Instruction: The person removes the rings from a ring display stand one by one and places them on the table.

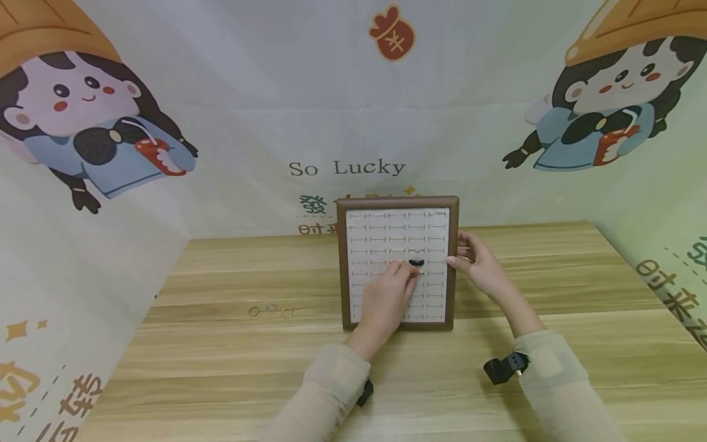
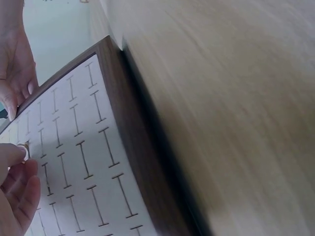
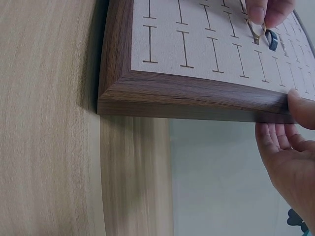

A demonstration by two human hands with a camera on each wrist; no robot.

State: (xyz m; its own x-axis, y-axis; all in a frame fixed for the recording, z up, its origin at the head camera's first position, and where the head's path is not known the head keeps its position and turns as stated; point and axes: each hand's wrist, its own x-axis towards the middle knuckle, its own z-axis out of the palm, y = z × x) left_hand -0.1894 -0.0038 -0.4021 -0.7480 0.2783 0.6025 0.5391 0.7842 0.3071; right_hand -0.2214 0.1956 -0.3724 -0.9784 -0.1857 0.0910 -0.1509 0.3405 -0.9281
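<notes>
Behind, a pale backdrop (image 1: 237,141) with cartoon figures (image 1: 110,144) and "So Lucky" in print; below, a wood-grain worktop (image 1: 210,368). Stood up there, a brown-framed ring display (image 1: 397,202) with rows of slots (image 2: 99,106) across a white face. Pinched between thumb and fingers of the left hand (image 1: 383,298), a gold ring (image 3: 256,41), held at one slot; cannot tell how far in. Just beside it, a black ring (image 3: 272,41), then a silvery ring (image 3: 282,45). Gripped in the right hand (image 1: 482,265), the display's right edge, with thumb in front and fingers behind. Left of the display, on the worktop, three loose rings (image 1: 287,317) close together.
</notes>
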